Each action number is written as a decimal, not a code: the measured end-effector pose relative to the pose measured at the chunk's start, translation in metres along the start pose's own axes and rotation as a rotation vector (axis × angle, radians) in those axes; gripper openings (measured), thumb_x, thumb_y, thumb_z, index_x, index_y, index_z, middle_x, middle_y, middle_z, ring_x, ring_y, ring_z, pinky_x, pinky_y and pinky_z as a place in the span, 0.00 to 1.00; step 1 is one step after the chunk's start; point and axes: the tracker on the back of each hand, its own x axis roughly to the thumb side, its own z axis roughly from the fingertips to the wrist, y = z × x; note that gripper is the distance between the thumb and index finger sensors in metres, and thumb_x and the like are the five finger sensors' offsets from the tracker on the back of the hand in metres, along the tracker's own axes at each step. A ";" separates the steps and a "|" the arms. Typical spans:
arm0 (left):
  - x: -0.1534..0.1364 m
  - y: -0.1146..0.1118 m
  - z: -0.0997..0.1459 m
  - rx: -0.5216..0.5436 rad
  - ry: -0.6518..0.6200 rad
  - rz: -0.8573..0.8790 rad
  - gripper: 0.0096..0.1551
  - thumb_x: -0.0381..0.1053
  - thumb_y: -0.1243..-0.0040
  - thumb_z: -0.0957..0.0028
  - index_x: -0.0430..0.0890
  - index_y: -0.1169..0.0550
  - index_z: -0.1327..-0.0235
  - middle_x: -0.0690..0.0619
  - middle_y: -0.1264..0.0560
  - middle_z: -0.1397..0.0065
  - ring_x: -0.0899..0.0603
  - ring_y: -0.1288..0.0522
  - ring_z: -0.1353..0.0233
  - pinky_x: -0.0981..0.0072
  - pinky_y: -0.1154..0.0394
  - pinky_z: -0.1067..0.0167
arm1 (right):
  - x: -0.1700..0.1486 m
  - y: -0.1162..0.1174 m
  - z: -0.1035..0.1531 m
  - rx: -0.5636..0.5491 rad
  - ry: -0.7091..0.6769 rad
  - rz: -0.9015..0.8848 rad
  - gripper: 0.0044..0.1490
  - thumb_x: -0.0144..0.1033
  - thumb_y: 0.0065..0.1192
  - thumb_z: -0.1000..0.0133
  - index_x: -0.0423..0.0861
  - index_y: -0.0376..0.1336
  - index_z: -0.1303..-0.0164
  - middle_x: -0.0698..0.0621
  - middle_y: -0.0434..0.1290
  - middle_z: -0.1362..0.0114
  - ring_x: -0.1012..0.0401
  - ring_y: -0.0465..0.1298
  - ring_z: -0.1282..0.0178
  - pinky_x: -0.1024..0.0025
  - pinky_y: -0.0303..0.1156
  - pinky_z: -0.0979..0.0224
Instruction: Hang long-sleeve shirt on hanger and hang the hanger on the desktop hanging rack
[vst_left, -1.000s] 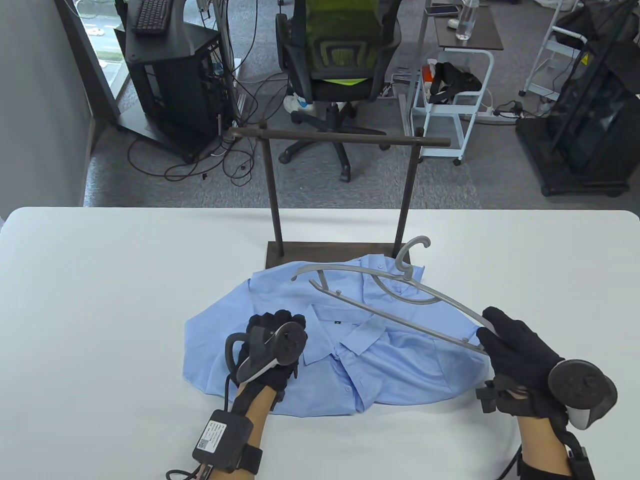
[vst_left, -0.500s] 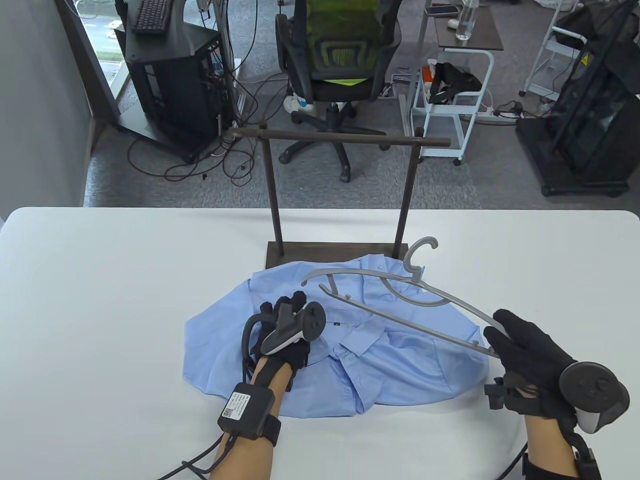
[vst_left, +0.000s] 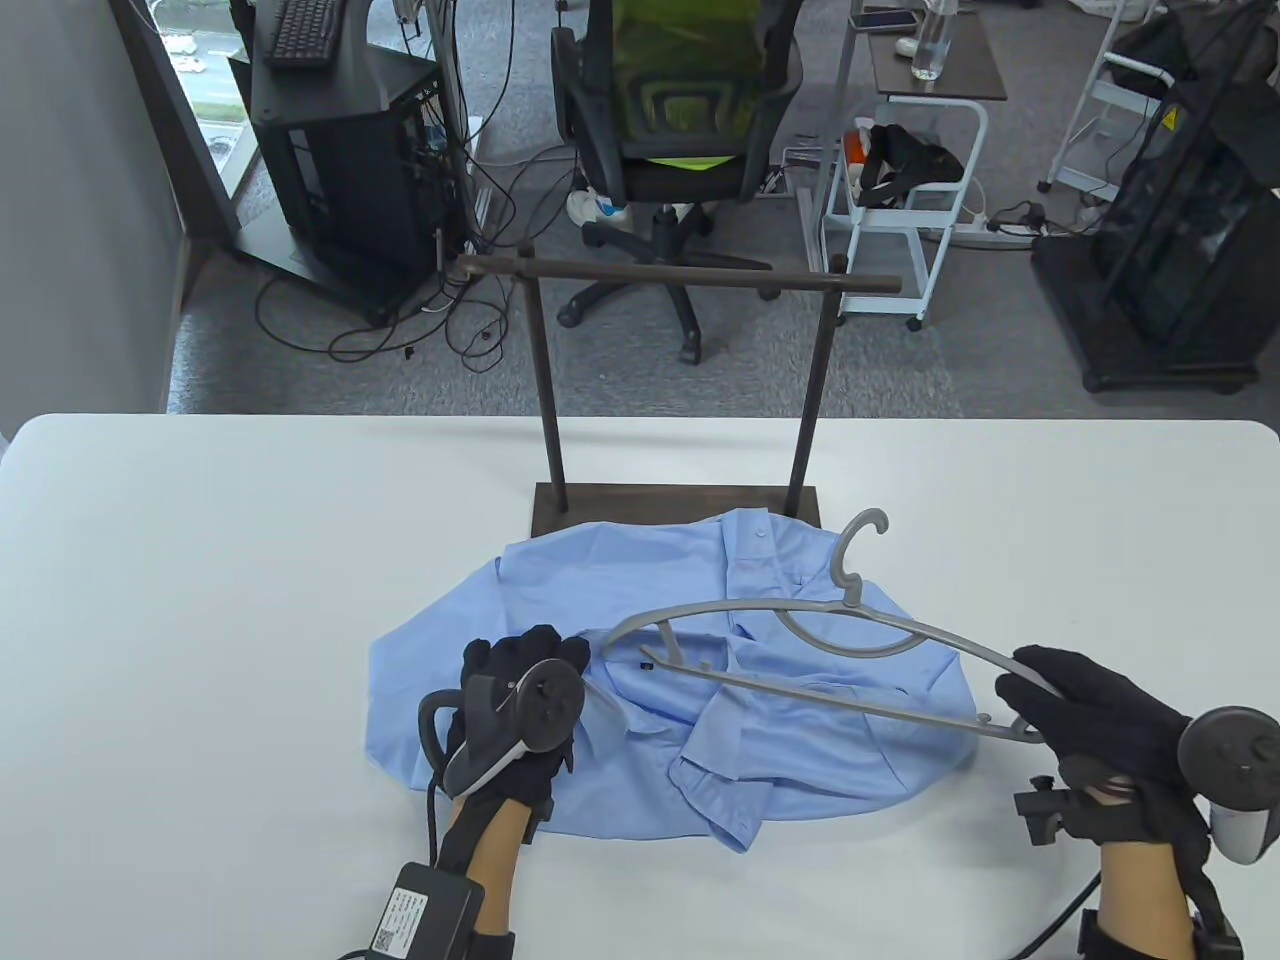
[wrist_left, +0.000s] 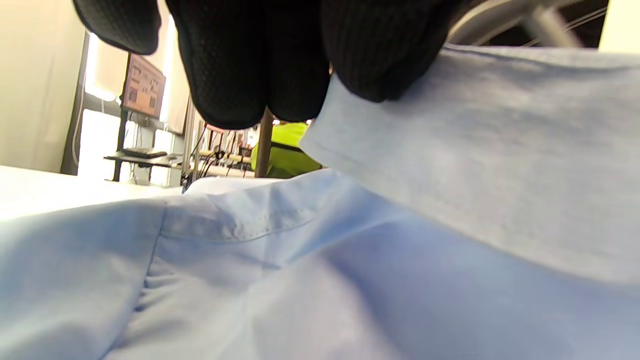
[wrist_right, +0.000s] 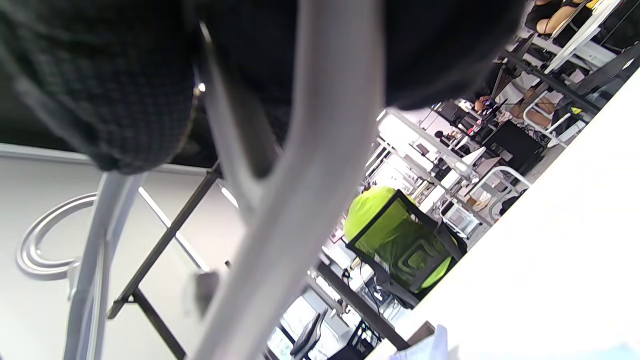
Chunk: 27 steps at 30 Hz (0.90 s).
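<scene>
A light blue long-sleeve shirt lies crumpled on the white table, in front of the rack. My left hand pinches an edge of the shirt at its left side and holds it lifted; in the left wrist view my fingertips clamp the fabric. My right hand grips the right end of the grey hanger, held low over the shirt with its hook pointing away. In the right wrist view the hanger runs out from under my fingers. The dark desktop rack stands behind the shirt.
The rack's base touches the shirt's far edge. Beyond the table's far edge are an office chair, a computer stand and a white trolley. Bare tabletop lies left and right of the shirt.
My right hand has brought the hanger down and toward me, its left tip close to my left hand. My left hand has shifted left and pulled up the shirt's edge.
</scene>
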 end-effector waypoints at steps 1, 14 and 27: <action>0.002 0.002 0.005 0.034 -0.003 0.011 0.24 0.49 0.35 0.52 0.57 0.22 0.39 0.46 0.26 0.27 0.36 0.22 0.29 0.30 0.36 0.31 | 0.000 0.004 -0.001 0.025 -0.005 0.002 0.31 0.61 0.84 0.65 0.53 0.83 0.59 0.53 0.84 0.69 0.56 0.81 0.77 0.66 0.79 0.77; 0.038 0.015 0.043 0.295 -0.196 -0.032 0.24 0.49 0.36 0.51 0.60 0.23 0.39 0.48 0.30 0.24 0.37 0.24 0.27 0.30 0.37 0.29 | 0.033 0.077 0.002 0.345 -0.103 -0.041 0.30 0.49 0.74 0.54 0.53 0.73 0.41 0.51 0.79 0.53 0.52 0.79 0.60 0.59 0.79 0.59; 0.051 0.020 0.054 0.347 -0.258 -0.047 0.27 0.52 0.36 0.51 0.59 0.23 0.36 0.46 0.30 0.23 0.36 0.24 0.27 0.31 0.37 0.30 | 0.051 0.143 0.025 0.471 -0.104 -0.079 0.32 0.42 0.67 0.51 0.51 0.66 0.35 0.49 0.73 0.45 0.49 0.75 0.49 0.49 0.73 0.43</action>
